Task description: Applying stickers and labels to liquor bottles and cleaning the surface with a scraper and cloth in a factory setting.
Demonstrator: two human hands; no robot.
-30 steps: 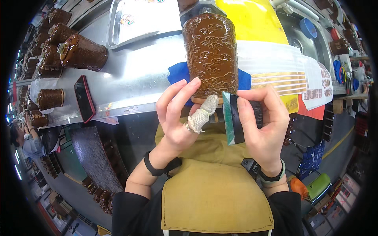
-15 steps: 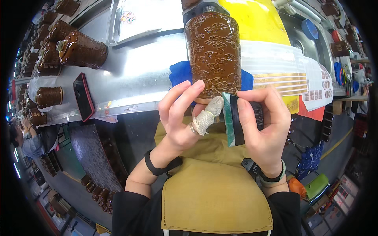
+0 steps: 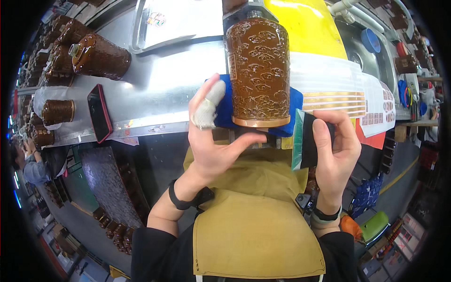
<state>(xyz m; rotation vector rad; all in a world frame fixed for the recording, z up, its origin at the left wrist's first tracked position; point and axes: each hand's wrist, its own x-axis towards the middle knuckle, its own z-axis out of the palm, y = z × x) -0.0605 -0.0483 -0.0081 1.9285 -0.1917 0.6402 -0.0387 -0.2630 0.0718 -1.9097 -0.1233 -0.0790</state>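
Observation:
A tall brown embossed bottle (image 3: pixel 258 70) stands on a blue cloth (image 3: pixel 224 110) at the near edge of the steel bench (image 3: pixel 159 89). My left hand (image 3: pixel 213 136) is spread open just left of the bottle's base, its thumb reaching under the bottom rim; the forefinger wears a white gauze wrap (image 3: pixel 206 108). My right hand (image 3: pixel 336 150) is lower right of the bottle and grips a small black pad with a green edge (image 3: pixel 303 141). I wear a tan apron (image 3: pixel 253 225).
More brown bottles (image 3: pixel 98 56) lie and stand along the bench's left end. A red-edged phone (image 3: pixel 99 117) lies near them. A steel tray (image 3: pixel 178 19), a yellow sheet (image 3: pixel 310 23), gold label sheets (image 3: pixel 333 101) and a sink (image 3: pixel 371 51) lie behind and right. Another person (image 3: pixel 28 160) is far left.
My hands have parted. The left hand let go of the pad and opened beside the bottle's base; the right hand drew the pad to the right.

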